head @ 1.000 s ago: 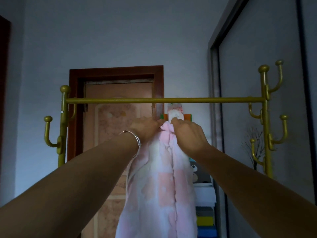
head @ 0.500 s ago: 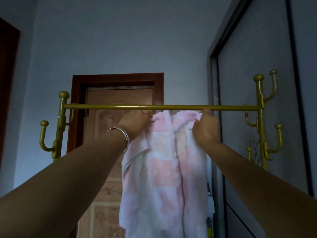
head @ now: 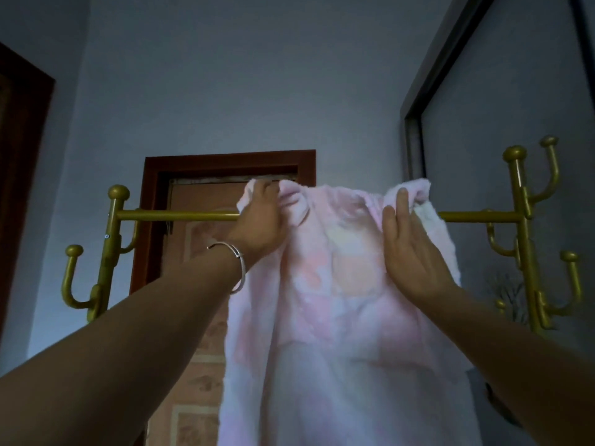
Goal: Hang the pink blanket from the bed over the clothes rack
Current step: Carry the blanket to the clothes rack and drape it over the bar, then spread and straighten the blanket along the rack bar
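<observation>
Left post: one gold upright (head: 111,249) with a ball top; two curved hooks show on it, one low on the outer side (head: 72,278) and one partly hidden behind the post.
Rail: one gold horizontal bar (head: 177,216) of the clothes rack (head: 523,246), running post to post; its middle stretch is covered by cloth, so only two bare ends show.
Door: one brown-framed door (head: 206,207) stands behind the rack, left of centre.
Left hand: one hand (head: 257,220), fingers curled and closed on the upper left corner of the cloth, knuckles at rail height; one silver bangle (head: 240,259) circles the wrist.
Pink blanket: one pink blanket (head: 335,300), patterned in pale patches, lifted so its top edge sits just above the rail; the body hangs down on the near side between the two forearms, and whether any of it has gone over the back of the bar cannot be told.
Right hand: one hand (head: 407,249), fingers extended and close together, gripping the upper right corner with the thumb hidden behind the fabric.
Right post: one gold upright (head: 524,268) with a ball top; about five hooks show, two on the outer side pointing up, the rest smaller and lower.
Mirror panel: one dark-framed panel (head: 415,123) on the right wall.
</observation>
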{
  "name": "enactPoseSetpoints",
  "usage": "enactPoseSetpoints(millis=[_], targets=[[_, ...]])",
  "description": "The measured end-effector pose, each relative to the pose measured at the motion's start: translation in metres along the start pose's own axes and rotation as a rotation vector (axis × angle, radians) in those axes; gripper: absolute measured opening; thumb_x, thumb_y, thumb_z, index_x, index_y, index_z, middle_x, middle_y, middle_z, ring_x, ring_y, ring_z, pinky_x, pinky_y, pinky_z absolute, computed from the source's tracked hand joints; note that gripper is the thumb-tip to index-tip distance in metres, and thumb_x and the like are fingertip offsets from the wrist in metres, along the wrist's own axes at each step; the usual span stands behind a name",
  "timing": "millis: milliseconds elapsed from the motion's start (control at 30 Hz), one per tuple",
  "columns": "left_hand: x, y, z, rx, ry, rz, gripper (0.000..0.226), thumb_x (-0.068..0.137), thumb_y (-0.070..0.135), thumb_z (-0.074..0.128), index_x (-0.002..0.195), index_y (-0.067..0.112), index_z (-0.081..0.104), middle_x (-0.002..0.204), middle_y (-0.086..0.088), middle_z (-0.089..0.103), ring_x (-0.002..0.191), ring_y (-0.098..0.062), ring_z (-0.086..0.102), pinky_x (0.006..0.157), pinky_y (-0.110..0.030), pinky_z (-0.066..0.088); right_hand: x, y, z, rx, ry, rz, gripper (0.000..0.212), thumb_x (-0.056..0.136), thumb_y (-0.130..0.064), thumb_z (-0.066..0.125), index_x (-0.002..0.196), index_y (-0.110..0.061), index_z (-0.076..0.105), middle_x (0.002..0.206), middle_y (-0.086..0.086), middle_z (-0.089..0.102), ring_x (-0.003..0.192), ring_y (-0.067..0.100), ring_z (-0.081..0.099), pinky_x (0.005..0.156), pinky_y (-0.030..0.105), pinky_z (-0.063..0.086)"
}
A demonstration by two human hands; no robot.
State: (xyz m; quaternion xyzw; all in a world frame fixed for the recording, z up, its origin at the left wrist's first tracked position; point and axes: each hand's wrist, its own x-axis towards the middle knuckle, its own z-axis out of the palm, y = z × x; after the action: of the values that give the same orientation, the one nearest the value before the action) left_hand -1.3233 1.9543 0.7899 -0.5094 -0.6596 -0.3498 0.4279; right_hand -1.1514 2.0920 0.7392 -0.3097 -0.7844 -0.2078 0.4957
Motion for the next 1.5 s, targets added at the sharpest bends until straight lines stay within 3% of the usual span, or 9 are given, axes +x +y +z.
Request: enactPoseSetpoints(millis=[100, 367, 600, 767, 900, 1067, 1267, 1400, 1500], targets=[[0.025, -0.021, 0.012, 0.43, -0.13, 0.193, 0.09, 0.082, 0.028, 0.06, 0.147, -0.003, 0.007, 0.155, -0.026, 0.008, 0.144, -0.039, 0.008, 0.119, -0.048, 0.014, 0.03, 0.009, 0.005, -0.307, 0.079, -0.027, 0.06, 0.078, 0.003, 0.013, 0.13, 0.022, 0.037, 0.136, 0.047, 0.034, 0.114, 0.057, 0.05, 0.098, 0.052, 0.044], [0.127, -0.068, 0.03, 0.857, 0.006, 0.448, 0.073, 0.077, 0.008, 0.003, 0.147, 0.004, -0.017, 0.157, -0.022, -0.011, 0.144, -0.042, 0.007, 0.119, -0.053, 0.006, 0.14, 0.026, 0.041, -0.263, 0.138, -0.054, 0.077, 0.094, -0.042, 0.035, 0.149, -0.003, -0.001, 0.156, 0.025, -0.012, 0.144, 0.043, -0.006, 0.119, 0.048, -0.002], [0.153, -0.075, 0.077, 0.437, -0.519, 0.085, 0.04, 0.098, 0.018, 0.037, 0.135, 0.009, 0.047, 0.147, -0.016, 0.04, 0.131, -0.032, 0.044, 0.107, -0.038, 0.037, 0.176, 0.015, 0.08, -0.042, -0.463, 0.183, 0.07, 0.094, -0.057, 0.018, 0.139, -0.008, 0.04, 0.15, 0.016, 0.035, 0.135, 0.031, 0.037, 0.112, 0.042, 0.027], [0.159, -0.071, 0.081, 0.072, -0.49, 0.138, 0.038, 0.093, 0.029, 0.051, 0.077, 0.001, 0.071, 0.072, -0.01, 0.068, 0.058, -0.016, 0.061, 0.048, -0.01, 0.038, 0.17, 0.018, 0.073, -0.018, -0.297, 0.17, 0.065, 0.095, -0.051, 0.025, 0.114, -0.001, 0.061, 0.132, 0.023, 0.054, 0.12, 0.035, 0.052, 0.098, 0.038, 0.041], [0.151, -0.045, 0.082, -0.005, -0.57, 0.198, 0.049, 0.088, 0.053, 0.048, 0.055, 0.017, 0.055, 0.053, 0.003, 0.051, 0.05, -0.007, 0.046, 0.059, -0.022, 0.037, 0.162, 0.016, 0.068, -0.038, -0.244, 0.154, 0.061, 0.096, -0.048, 0.027, 0.114, -0.002, 0.062, 0.127, 0.023, 0.057, 0.116, 0.037, 0.054, 0.095, 0.038, 0.043], [0.119, -0.014, 0.084, -0.086, -0.605, 0.329, 0.055, 0.074, 0.062, 0.061, 0.117, 0.028, 0.056, 0.112, 0.004, 0.064, 0.106, -0.017, 0.059, 0.081, -0.022, 0.046, 0.15, 0.019, 0.058, -0.041, -0.189, 0.101, 0.05, 0.097, -0.039, 0.033, 0.102, -0.001, 0.066, 0.116, 0.021, 0.064, 0.104, 0.037, 0.059, 0.084, 0.035, 0.045], [0.067, 0.004, 0.105, 0.537, -0.475, 0.674, 0.125, 0.064, 0.051, 0.073, 0.149, 0.023, -0.014, 0.16, -0.008, -0.012, 0.147, -0.03, -0.006, 0.117, -0.058, 0.005, 0.114, 0.03, 0.039, -0.073, -0.076, -0.091, 0.033, 0.091, -0.026, 0.04, 0.099, -0.007, 0.065, 0.109, 0.017, 0.069, 0.101, 0.035, 0.06, 0.083, 0.035, 0.044], [0.049, 0.015, 0.103, 0.596, -0.208, 0.792, 0.067, 0.083, 0.011, 0.036, 0.148, 0.018, 0.022, 0.159, -0.012, 0.016, 0.146, -0.03, 0.017, 0.115, -0.052, 0.02, 0.09, 0.043, 0.035, -0.085, -0.066, -0.224, 0.043, 0.085, -0.044, 0.047, 0.112, -0.013, 0.061, 0.119, 0.011, 0.064, 0.112, 0.029, 0.055, 0.095, 0.035, 0.039], [0.053, 0.027, 0.087, 0.411, 0.015, 0.775, 0.042, 0.085, 0.018, 0.031, 0.1, 0.01, 0.068, 0.112, -0.017, 0.063, 0.106, -0.035, 0.058, 0.081, -0.04, 0.046, 0.077, 0.046, 0.035, -0.059, -0.2, -0.277, 0.069, 0.076, -0.068, 0.047, 0.123, -0.017, 0.051, 0.137, 0.007, 0.05, 0.127, 0.027, 0.041, 0.107, 0.042, 0.026]])
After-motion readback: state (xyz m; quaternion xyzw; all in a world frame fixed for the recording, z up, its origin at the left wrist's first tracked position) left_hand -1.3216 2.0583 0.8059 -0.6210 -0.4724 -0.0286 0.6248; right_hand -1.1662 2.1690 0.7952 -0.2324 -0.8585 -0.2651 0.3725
